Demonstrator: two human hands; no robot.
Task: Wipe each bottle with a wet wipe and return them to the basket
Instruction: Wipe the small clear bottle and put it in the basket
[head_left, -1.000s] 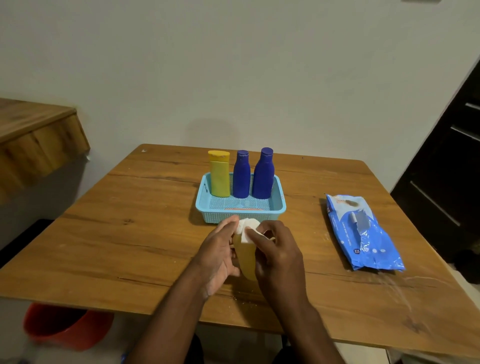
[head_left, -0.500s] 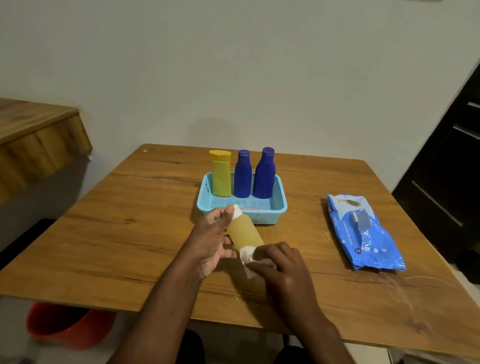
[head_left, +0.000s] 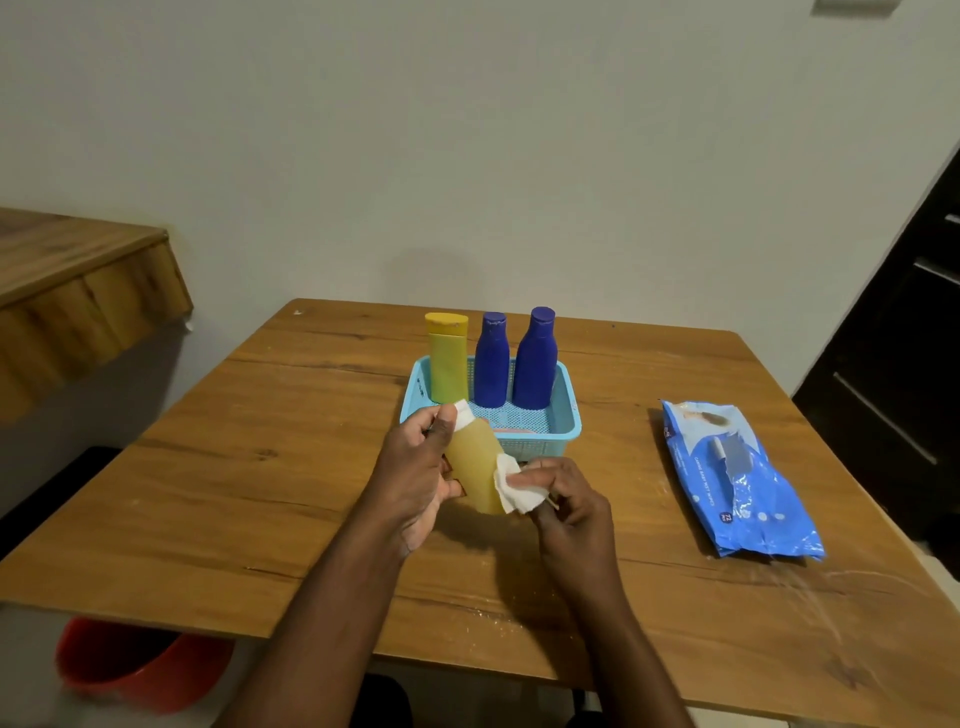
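My left hand (head_left: 415, 473) grips a translucent amber bottle with a white cap (head_left: 475, 467), tilted with the cap toward the basket, above the table in front of it. My right hand (head_left: 569, 512) pinches a white wet wipe (head_left: 514, 491) against the bottle's lower right side. The light blue basket (head_left: 566, 415) holds a yellow bottle (head_left: 448, 358) at the left and two dark blue bottles (head_left: 491, 361) (head_left: 535, 358) standing upright beside it.
A blue pack of wet wipes (head_left: 737, 478) lies on the wooden table (head_left: 260, 493) to the right. A red bucket (head_left: 135, 665) sits on the floor under the near left edge. A wooden ledge (head_left: 78, 291) juts out at the left, a dark cabinet (head_left: 904, 374) at the right.
The bottle has tilted from upright, cap toward the basket. My right hand slid the wipe from the cap down to the bottle's lower side; my left hand shifted up toward the cap.
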